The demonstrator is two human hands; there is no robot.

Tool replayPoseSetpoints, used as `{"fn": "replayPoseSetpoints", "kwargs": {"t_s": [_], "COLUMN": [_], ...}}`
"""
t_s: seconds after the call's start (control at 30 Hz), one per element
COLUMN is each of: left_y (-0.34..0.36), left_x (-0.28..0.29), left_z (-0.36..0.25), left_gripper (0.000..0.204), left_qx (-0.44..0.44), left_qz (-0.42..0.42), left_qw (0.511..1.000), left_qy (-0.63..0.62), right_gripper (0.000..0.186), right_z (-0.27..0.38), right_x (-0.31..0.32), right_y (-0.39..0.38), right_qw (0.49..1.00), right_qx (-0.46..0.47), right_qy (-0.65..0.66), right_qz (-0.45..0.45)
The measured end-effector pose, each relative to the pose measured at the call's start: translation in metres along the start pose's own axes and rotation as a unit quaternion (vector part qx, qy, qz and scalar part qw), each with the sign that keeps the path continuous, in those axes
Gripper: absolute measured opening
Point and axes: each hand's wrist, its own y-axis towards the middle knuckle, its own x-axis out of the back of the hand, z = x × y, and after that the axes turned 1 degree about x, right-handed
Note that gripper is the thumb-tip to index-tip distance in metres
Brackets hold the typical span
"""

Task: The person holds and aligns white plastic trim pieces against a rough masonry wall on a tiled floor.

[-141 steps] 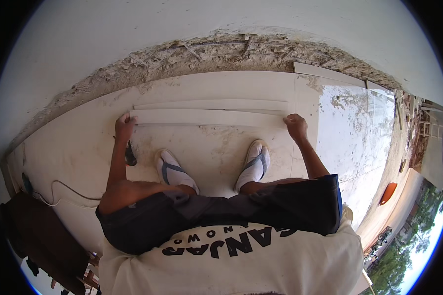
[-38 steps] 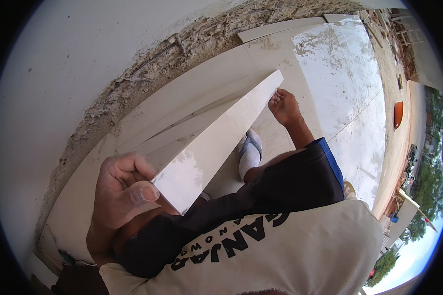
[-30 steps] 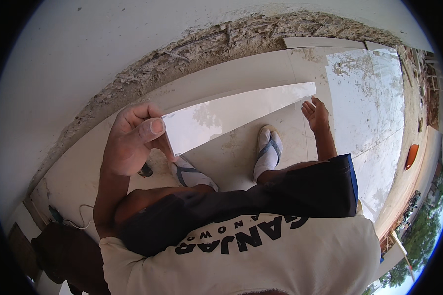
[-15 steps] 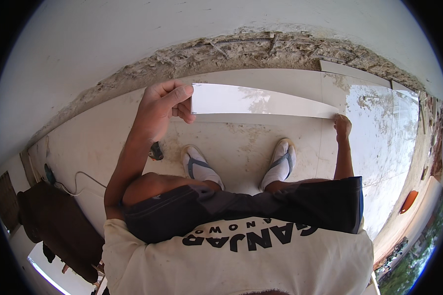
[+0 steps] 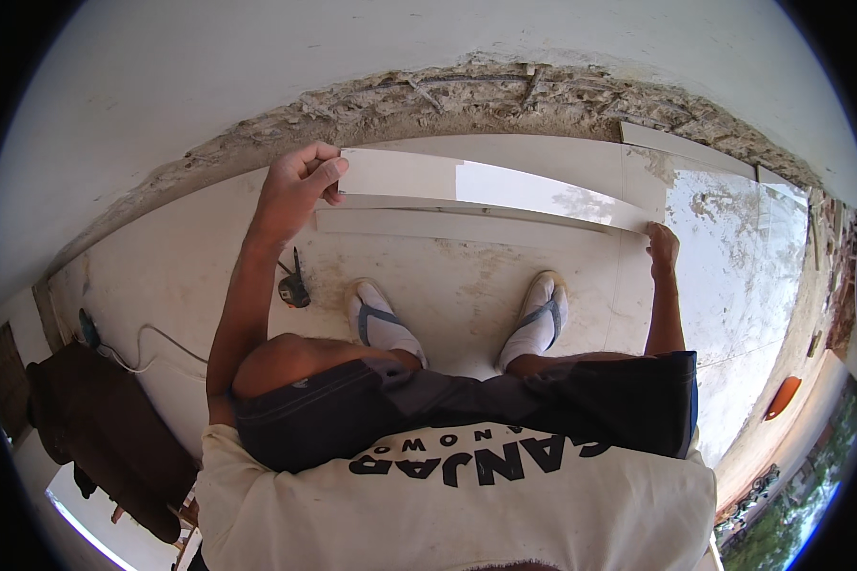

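A long, glossy off-white tile strip is held up lengthwise across the far side of my feet. My left hand pinches its left end, thumb on the near face. At the other end, my right hand grips the strip's corner, its fingers partly hidden. Beneath the held piece, a second pale strip lies on the floor, its far edge partly covered. A tape measure rests on the floor beside my left forearm, with a thin dark pointed thing against it.
Ahead, a rough chipped band runs along the foot of the white wall. Another strip stands against it at the right. A brown covered piece of furniture and a cable are at left; an orange object lies far right.
The held strip's left end has moved left and slightly away from me with my left hand. The strip on the floor and the tape measure now show more. My right hand stays nearly in place.
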Motion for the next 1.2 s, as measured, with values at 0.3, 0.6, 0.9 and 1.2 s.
{"fn": "replayPoseSetpoints", "kwargs": {"t_s": [0.3,0.6,0.9,1.2], "left_y": [0.047,0.11,0.145,0.149], "left_x": [0.042,0.072,0.076,0.079], "left_z": [0.06,0.144,0.184,0.185], "left_gripper": [0.021,0.024,0.029,0.014], "left_qx": [0.025,0.036,-0.01,-0.015], "left_qz": [-0.057,-0.061,-0.07,-0.062], "left_qw": [0.995,0.984,0.966,0.956], "left_qy": [0.076,0.161,0.249,0.287], "right_gripper": [0.03,0.032,0.035,0.037], "right_z": [0.074,0.127,0.142,0.144], "right_x": [-0.021,-0.081,-0.097,-0.103], "right_y": [0.029,0.094,0.101,0.095], "right_qw": [0.997,0.96,0.909,0.907], "right_qx": [0.055,0.194,0.255,0.244], "right_qy": [-0.03,-0.2,-0.331,-0.342], "right_qz": [0.04,-0.011,-0.006,-0.012]}}
